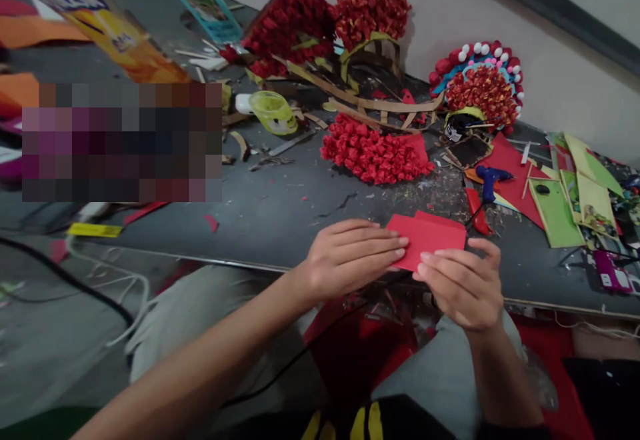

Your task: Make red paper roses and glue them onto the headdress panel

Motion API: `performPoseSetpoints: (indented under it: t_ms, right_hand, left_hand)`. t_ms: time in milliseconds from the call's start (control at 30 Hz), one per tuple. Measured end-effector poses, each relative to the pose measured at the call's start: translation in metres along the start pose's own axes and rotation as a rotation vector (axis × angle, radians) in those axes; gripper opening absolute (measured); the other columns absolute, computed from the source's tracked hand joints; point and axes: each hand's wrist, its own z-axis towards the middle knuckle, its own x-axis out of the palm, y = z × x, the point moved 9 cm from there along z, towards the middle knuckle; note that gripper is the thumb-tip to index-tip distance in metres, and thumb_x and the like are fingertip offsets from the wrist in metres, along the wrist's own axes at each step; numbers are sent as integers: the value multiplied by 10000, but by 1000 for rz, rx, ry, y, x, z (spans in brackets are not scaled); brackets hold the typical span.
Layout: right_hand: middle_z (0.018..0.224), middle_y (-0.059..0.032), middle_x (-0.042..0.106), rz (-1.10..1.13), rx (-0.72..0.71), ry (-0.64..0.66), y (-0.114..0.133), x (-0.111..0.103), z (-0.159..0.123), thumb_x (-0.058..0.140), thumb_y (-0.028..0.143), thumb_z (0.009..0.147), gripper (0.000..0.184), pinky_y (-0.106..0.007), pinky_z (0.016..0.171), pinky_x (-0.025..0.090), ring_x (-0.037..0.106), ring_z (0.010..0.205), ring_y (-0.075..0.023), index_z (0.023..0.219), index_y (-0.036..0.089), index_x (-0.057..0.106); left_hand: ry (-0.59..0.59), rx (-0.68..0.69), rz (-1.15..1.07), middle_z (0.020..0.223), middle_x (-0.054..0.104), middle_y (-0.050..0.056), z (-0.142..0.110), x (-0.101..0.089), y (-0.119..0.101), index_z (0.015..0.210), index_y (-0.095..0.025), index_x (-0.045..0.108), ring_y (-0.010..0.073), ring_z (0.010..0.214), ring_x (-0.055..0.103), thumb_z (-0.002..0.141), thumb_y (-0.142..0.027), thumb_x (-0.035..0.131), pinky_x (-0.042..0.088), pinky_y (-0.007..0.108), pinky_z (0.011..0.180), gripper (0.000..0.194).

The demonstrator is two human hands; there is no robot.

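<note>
A folded piece of red paper is held between my two hands at the table's front edge. Its layers are slightly offset at the top. My left hand has its fingers stretched together over the paper's left side, with the thumb hidden. At the lower right, my right hand pinches the paper's bottom edge, its little finger lifted. Just behind lies a cluster of crumpled red paper flowers. To the right are a blue glue gun and a red-handled tool.
Along the wall stand red flower-covered pieces and a round decorated piece. A yellow bottle lies among scraps. Green card pieces and a purple device sit at right. Cables hang at left. One area is pixelated.
</note>
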Motion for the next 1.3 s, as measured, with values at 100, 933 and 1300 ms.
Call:
performPoseSetpoints:
  t_ms: [100,933,1300]
  right_hand:
    - [797,68,750,-28,18,19,-3,3,1,647,203,828,54,-321,987,356,680,747,-78,868,239,653]
    - [999,-57,694,481,535,160,-73,43,-29,652,313,806,475,-276,817,540,663,893,-140,1245,216,499]
    - [815,-24,616,217,297,62,-53,29,-15,628,140,806,160,-286,704,512,598,782,-137,898,245,707]
  left_hand:
    - [60,39,45,853,745,38,5,0,-8,937,-162,629,108,752,705,940,-124,419,555,224,747,214]
    - [-467,-1157,-940,607,676,-34,-70,12,126,773,-168,644,83,492,579,795,-354,697,475,165,413,195]
    - [-313,-749,-93,1152,645,84,-41,-21,90,978,-215,673,235,1065,604,826,-324,646,546,387,840,189]
